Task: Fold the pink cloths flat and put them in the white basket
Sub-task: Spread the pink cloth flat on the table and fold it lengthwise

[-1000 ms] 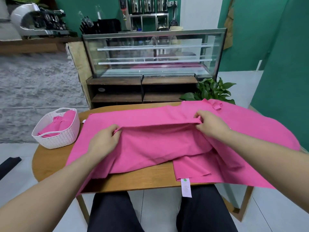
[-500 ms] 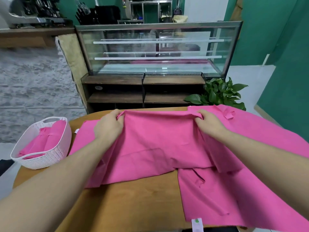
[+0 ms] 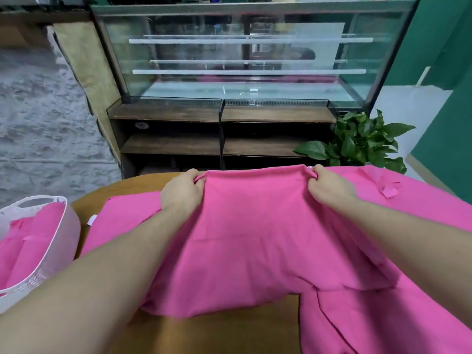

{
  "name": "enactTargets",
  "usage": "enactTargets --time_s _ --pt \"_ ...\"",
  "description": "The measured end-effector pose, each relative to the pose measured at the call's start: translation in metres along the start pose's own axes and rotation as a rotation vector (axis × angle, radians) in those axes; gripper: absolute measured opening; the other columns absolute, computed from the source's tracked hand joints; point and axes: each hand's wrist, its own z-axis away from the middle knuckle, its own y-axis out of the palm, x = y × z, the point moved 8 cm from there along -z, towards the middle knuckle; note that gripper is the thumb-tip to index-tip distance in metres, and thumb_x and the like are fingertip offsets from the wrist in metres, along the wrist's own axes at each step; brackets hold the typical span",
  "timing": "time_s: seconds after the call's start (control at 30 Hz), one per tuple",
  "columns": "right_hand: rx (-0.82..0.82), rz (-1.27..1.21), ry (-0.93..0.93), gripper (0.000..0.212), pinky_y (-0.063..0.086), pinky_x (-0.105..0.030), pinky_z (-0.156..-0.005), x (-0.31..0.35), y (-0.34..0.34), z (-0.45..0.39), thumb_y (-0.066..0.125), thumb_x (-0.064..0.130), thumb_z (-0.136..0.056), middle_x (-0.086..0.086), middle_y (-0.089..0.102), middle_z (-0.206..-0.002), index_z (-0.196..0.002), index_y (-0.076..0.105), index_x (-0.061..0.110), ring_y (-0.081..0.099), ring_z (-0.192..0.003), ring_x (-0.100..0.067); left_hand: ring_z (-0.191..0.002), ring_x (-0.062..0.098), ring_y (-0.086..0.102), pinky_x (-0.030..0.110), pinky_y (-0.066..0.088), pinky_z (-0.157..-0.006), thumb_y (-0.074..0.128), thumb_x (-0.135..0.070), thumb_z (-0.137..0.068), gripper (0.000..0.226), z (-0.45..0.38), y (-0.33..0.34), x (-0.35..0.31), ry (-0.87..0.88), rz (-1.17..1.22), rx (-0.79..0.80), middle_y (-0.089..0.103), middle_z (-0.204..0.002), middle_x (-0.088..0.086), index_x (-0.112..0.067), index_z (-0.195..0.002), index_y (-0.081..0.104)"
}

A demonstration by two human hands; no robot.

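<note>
A large pink cloth [image 3: 255,238] lies spread over the wooden table [image 3: 217,333], its near part folded away from me toward the far edge. My left hand [image 3: 182,192] pinches the folded edge at its left corner. My right hand [image 3: 329,187] pinches the same edge at its right corner. More pink cloth [image 3: 408,315] lies underneath and spreads to the right. The white basket [image 3: 63,241] stands at the table's left end with folded pink cloth [image 3: 23,246] inside it.
A glass display case [image 3: 242,60] on dark wooden shelves stands just behind the table. A green leafy plant [image 3: 362,141] sits at the far right behind the cloth. A small white label [image 3: 91,221] pokes out near the basket.
Both hands have carried the cloth's near edge away from me, from mid-table to the far edge. The camera has leaned forward and down, so the basket now sits at the left border.
</note>
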Motion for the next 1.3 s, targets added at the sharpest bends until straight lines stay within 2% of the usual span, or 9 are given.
enactTargets --time_s 0.13,0.37,0.47,0.6,0.77,0.87,1.0,1.17,1.3 --pt "0.1 0.066 -0.037 0.044 0.047 -0.036 -0.082 0.0 0.039 -0.021 0.046 0.038 -0.093 -0.008 0.065 -0.122 -0.133 0.049 0.019 0.06 -0.111 -0.03 -0.095 0.032 0.063 0.036 0.046 -0.071 0.046 -0.033 -0.1 0.021 -0.016 0.048 0.018 0.027 -0.007 0.12 0.07 -0.099 0.005 -0.021 -0.102 0.062" --pt "0.131 -0.005 -0.264 0.028 0.042 -0.034 -0.067 0.041 0.069 -0.044 0.061 0.049 -0.089 0.001 0.061 -0.087 -0.08 0.048 0.026 0.059 -0.089 -0.026 -0.095 0.03 0.064 0.037 0.05 -0.074 0.047 -0.036 -0.1 0.017 -0.028 0.079 0.03 0.097 -0.006 0.185 0.072 -0.1 0.002 -0.028 -0.106 0.061" --pt "0.077 0.005 -0.365 0.024 0.045 -0.034 -0.069 0.062 0.073 -0.05 0.053 0.043 -0.097 -0.003 0.069 -0.095 -0.094 0.061 0.021 0.062 -0.093 -0.029 -0.094 0.029 0.063 0.037 0.05 -0.072 0.049 -0.041 -0.099 0.017 -0.036 0.076 0.031 0.084 -0.011 0.169 0.071 -0.095 -0.002 -0.029 -0.097 0.061" --pt "0.105 0.119 -0.297 0.026 0.051 -0.034 -0.079 0.062 0.089 -0.067 0.047 0.041 -0.097 -0.003 0.07 -0.108 -0.108 0.065 0.026 0.063 -0.103 -0.03 -0.095 0.024 0.063 0.031 0.046 -0.07 0.055 -0.051 -0.094 0.021 -0.048 0.083 0.037 0.003 -0.053 0.229 0.068 -0.093 -0.006 -0.032 -0.089 0.063" --pt "0.151 0.189 -0.221 0.024 0.048 -0.033 -0.08 0.056 0.107 -0.083 0.046 0.041 -0.095 0.001 0.068 -0.115 -0.109 0.064 0.034 0.062 -0.108 -0.028 -0.074 0.02 0.06 0.028 0.041 -0.055 0.061 -0.057 -0.089 0.032 -0.054 0.093 0.047 -0.084 -0.036 0.296 0.063 -0.082 -0.009 -0.025 -0.084 0.061" --pt "0.145 0.205 -0.208 0.026 0.047 -0.034 -0.08 0.055 0.11 -0.089 0.044 0.043 -0.097 -0.002 0.067 -0.117 -0.113 0.062 0.033 0.062 -0.109 -0.03 -0.075 0.021 0.06 0.034 0.051 -0.069 0.063 -0.045 -0.092 0.032 -0.062 0.098 0.051 -0.084 0.048 0.341 0.062 -0.074 -0.005 -0.019 -0.074 0.057" --pt "0.134 0.208 -0.23 0.027 0.043 -0.033 -0.073 0.058 0.116 -0.09 0.041 0.042 -0.1 -0.005 0.068 -0.114 -0.117 0.058 0.031 0.062 -0.106 -0.033 -0.077 0.024 0.056 0.031 0.046 -0.072 0.06 -0.026 -0.095 0.023 -0.067 0.098 0.059 -0.097 0.088 0.361 0.06 -0.075 0.003 -0.016 -0.074 0.059" --pt "0.16 0.221 -0.216 0.028 0.041 -0.034 -0.071 0.057 0.118 -0.087 0.035 0.044 -0.102 -0.005 0.066 -0.114 -0.119 0.053 0.03 0.062 -0.104 -0.032 -0.085 0.02 0.06 0.031 0.047 -0.072 0.066 -0.047 -0.088 0.023 -0.077 0.081 0.067 -0.135 0.048 0.2 0.064 -0.083 -0.009 -0.028 -0.075 0.063" --pt "0.102 0.283 -0.271 0.032 0.04 -0.037 -0.071 0.064 0.123 -0.076 0.024 0.038 -0.106 -0.011 0.06 -0.116 -0.122 0.045 0.021 0.061 -0.102 -0.035 -0.082 0.022 0.059 0.031 0.045 -0.068 0.062 -0.053 -0.089 0.036 -0.076 0.087 0.069 -0.136 -0.069 0.274 0.062 -0.078 -0.007 -0.019 -0.079 0.06"
